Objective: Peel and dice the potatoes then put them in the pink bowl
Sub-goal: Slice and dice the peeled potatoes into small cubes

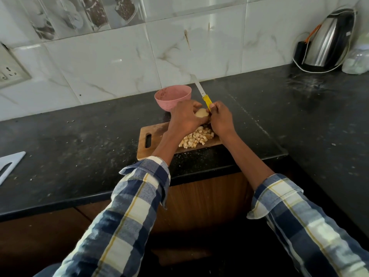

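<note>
Peeling stage: left hand point(184, 115) gripping potato point(201, 113), right hand point(220, 116) clutching yellow-handled knife point(202, 94). Next, likely dicing beside cubes point(196, 137).

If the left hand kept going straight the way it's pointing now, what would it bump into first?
Most likely the pink plastic bowl: the left hand, holding the pale peeled potato, points toward it, though the gap between them is hard to judge.
</note>
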Demonstrator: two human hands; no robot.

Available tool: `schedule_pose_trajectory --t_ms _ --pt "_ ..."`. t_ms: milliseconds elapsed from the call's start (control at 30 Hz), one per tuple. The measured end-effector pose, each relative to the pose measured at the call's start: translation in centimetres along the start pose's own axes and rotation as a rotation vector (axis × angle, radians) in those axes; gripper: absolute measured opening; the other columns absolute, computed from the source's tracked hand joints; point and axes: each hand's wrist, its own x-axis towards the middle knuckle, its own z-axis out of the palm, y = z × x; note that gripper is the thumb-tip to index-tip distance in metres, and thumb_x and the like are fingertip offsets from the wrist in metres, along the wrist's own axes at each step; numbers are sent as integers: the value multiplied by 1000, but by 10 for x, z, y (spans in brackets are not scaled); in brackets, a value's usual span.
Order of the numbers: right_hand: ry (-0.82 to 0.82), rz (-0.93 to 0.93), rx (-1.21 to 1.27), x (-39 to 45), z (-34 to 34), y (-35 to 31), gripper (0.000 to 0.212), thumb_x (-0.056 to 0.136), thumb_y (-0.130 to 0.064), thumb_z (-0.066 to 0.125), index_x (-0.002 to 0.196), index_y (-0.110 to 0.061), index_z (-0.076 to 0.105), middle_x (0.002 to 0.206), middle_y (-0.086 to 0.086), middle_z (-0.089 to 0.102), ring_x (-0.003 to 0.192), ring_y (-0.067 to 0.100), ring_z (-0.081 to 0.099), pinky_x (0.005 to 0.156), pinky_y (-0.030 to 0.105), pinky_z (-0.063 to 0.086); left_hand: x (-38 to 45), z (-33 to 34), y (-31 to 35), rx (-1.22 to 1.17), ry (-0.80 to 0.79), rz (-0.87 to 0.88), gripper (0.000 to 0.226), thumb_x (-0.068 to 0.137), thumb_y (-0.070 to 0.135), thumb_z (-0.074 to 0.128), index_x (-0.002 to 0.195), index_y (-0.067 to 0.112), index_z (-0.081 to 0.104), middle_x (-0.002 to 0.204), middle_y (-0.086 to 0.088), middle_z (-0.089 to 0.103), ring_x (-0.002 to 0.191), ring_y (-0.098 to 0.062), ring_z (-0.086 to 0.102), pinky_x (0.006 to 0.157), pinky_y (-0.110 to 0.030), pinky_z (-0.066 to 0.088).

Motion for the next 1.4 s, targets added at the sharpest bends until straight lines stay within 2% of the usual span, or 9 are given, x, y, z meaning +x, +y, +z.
schedule_pose_trajectory --t_ms 233,400,567,700,833,1000,1100,1200,1400 --pt "31 17 5 1 -1 0 25 112 -20 40 95 -12 56 83 -8 57 71 3 50 55 11 36 5 -1 -5 -64 -12 7 50 75 28 88 120 10 76 112 0 78 97 -6 70 90 -30 59" --pt "37 25 82 -3 -2 -4 26 111 -23 40 95 -14 58 88 -7 67 85 15 65 73 35 50 0 -11 -7 -154 1 12 40 83 25 84 120 12 76 109 4 77 96 -2 70 87 -22 58" --pt "32 39 149 -5 -3 -6 24 112 -26 39 97 -18 55 96 -5 77 95 14 71 87 38 56 -21 -37 -21 -272 77 -19 27 95 34 76 117 19 77 103 12 76 95 6 69 81 -8 51" --pt "54 68 131 -3 -6 -5 25 112 -25 39 100 -12 57 92 -5 76 91 14 72 86 39 59 -43 -59 -45 -225 132 -74 29 95 36 75 122 23 75 102 14 75 95 8 67 77 -4 48" --pt "99 -23 32 -14 -9 -19 27 111 -22 40 99 -12 62 93 -5 74 81 13 68 69 18 53 -66 -73 -68 -151 146 -147 33 93 34 75 125 26 75 113 10 75 97 4 67 80 -7 48" --pt "177 -316 -143 -38 -8 -48 28 108 -23 48 93 -12 68 78 1 65 66 15 58 61 38 45 -84 -68 -85 -42 170 -249 36 87 44 79 116 24 73 112 4 66 94 -8 63 82 -26 54" --pt "62 -377 -328 -54 1 -73 26 107 -29 46 104 -15 69 73 -6 59 59 10 52 56 33 36 -88 -66 -90 -1 149 -262 38 86 51 77 114 26 73 110 4 63 94 -11 63 80 -30 56" --pt "-75 -438 -589 -71 6 -99 27 108 -31 46 117 -16 66 84 -4 60 71 16 56 63 33 40 -89 -68 -91 -39 128 -255 36 89 45 75 119 25 73 113 4 64 96 -12 63 85 -32 56" --pt "-189 -441 -842 -97 12 -127 24 102 -27 52 84 -13 58 76 4 58 71 28 62 61 37 45 -95 -72 -89 -46 34 -151 40 83 27 73 123 24 76 118 -4 73 109 -21 62 101 -43 51"
